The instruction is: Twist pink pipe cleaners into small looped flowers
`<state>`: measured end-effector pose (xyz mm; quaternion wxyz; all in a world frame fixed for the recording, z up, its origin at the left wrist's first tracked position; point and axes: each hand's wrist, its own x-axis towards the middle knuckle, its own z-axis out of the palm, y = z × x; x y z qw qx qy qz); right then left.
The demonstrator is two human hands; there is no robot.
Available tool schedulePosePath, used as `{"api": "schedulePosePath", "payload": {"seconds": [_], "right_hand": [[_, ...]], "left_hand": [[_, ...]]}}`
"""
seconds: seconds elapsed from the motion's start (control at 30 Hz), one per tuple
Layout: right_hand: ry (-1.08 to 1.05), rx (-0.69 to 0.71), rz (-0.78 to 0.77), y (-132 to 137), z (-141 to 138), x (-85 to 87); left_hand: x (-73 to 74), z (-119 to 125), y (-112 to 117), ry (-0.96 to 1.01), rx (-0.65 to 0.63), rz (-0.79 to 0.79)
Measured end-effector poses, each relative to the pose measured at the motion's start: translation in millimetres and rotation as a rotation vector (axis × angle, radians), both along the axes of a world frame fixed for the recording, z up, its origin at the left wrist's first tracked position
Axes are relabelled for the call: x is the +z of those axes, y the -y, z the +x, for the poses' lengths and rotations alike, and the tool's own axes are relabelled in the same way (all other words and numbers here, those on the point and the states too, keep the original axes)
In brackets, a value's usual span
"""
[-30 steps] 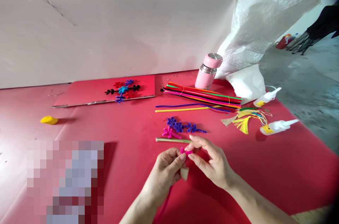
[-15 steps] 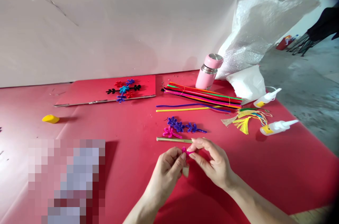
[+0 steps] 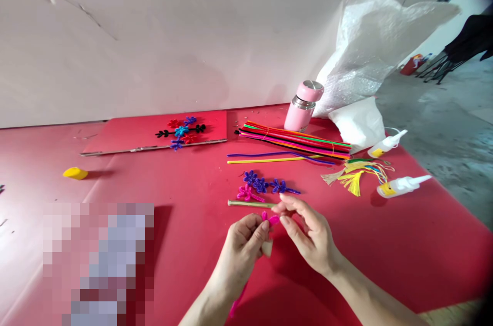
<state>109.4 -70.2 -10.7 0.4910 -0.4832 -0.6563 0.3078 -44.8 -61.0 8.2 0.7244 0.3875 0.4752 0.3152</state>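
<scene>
My left hand (image 3: 246,236) pinches a bright pink pipe cleaner (image 3: 273,220) between thumb and fingers. Small loops of it stand up past the fingertips, and a loose length hangs below the wrist. A small pale beige piece (image 3: 267,248) shows under the same hand; its kind is unclear. Just to the right, my right hand (image 3: 306,228) has its thumb and fingers apart, the thumb tip close to a pink loop. Beyond the hands lie a thin greenish stick (image 3: 246,204), a pink pipe-cleaner flower (image 3: 245,192) and several purple flowers (image 3: 261,185).
Behind lie a bundle of pipe cleaners (image 3: 295,139), a pink flask (image 3: 302,108) and bubble wrap (image 3: 362,59). To the right are tassels (image 3: 352,177) and two glue bottles (image 3: 400,187) (image 3: 385,145). A red board (image 3: 131,133) with flowers, a yellow object (image 3: 75,173) and a pixelated patch are left.
My right fingers have come apart from the pink pipe cleaner, and its loop now shows more fully. A hanging pink length has come into view below my left wrist.
</scene>
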Motion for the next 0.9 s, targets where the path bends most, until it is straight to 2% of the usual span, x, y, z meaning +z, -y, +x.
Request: {"api": "schedulePosePath", "payload": {"seconds": [0.13,0.27,0.4,0.73,0.9], "right_hand": [[-0.037,-0.071,-0.02,0.6,2.0,-1.4],[0.03,0.003,0.045,0.4,1.3,-0.2],[0.065,0.083,0.095,-1.8,-0.5,2.5],[0.08,0.08,0.116,-2.3,1.9,-0.5],[0.089,0.083,0.098,-1.0,1.9,-0.7]], "left_hand": [[1.5,0.3,-1.2,-0.004,0.051,-0.077],[1.6,1.0,-1.0,0.026,0.053,-0.086],[-0.7,0.4,-0.6,0.077,0.0,-0.088],[1.4,-2.3,-0.1,0.171,0.031,-0.146],[-0.2,-1.9,-0.3,0.159,-0.03,-0.094]]}}
